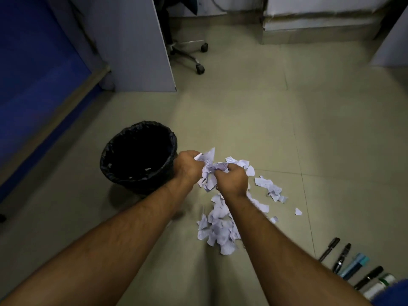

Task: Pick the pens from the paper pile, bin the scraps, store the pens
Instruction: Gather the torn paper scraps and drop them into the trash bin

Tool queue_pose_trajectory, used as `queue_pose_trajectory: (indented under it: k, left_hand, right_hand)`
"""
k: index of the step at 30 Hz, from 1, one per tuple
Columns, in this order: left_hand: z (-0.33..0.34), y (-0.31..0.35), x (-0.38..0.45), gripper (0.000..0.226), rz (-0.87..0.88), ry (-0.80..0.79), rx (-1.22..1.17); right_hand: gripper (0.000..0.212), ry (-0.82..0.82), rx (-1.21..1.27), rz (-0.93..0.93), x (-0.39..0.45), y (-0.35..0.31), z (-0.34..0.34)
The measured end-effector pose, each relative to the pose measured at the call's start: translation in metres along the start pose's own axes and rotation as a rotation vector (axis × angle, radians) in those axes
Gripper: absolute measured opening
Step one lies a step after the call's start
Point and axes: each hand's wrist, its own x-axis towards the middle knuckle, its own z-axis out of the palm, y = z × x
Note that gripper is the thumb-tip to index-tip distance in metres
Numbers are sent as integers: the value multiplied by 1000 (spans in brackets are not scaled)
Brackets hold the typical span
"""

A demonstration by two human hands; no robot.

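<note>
Hands, left [187, 167] and right [233, 181], both clutch a wad of scraps [209, 166] at frame centre beside the bin [139, 157]; keep it squeezed, swing left over the rim, then release; pens [353, 266] lie lower right.

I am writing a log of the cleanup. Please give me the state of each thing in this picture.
left hand: grips scraps
right hand: grips scraps
bin: upright, open, bag-lined
paper scraps: many on floor
pens: in a row on floor
</note>
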Motion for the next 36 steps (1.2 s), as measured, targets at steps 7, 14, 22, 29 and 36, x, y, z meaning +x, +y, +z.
queue_pose_trajectory:
  k: [7,14,22,29,36]
  left_hand:
    - [-78,16,14,2,20,147,-128]
    - [-156,-9,37,15,-47,274,-282]
    - [-173,-51,52,9,-108,286,-76]
    - [-167,-50,52,6,-108,216,44]
    - [-157,-47,49,40,-39,151,85]
  right_hand:
    - [21,-23,89,-147,-18,-79,45]
    - [14,-145,12,-282,-42,-133,110]
    - [25,-344,-260,-315,-50,-135,155]
    - [40,-359,-286,-282,-41,-127,152]
    - [26,-260,-194,-257,-42,-126,140]
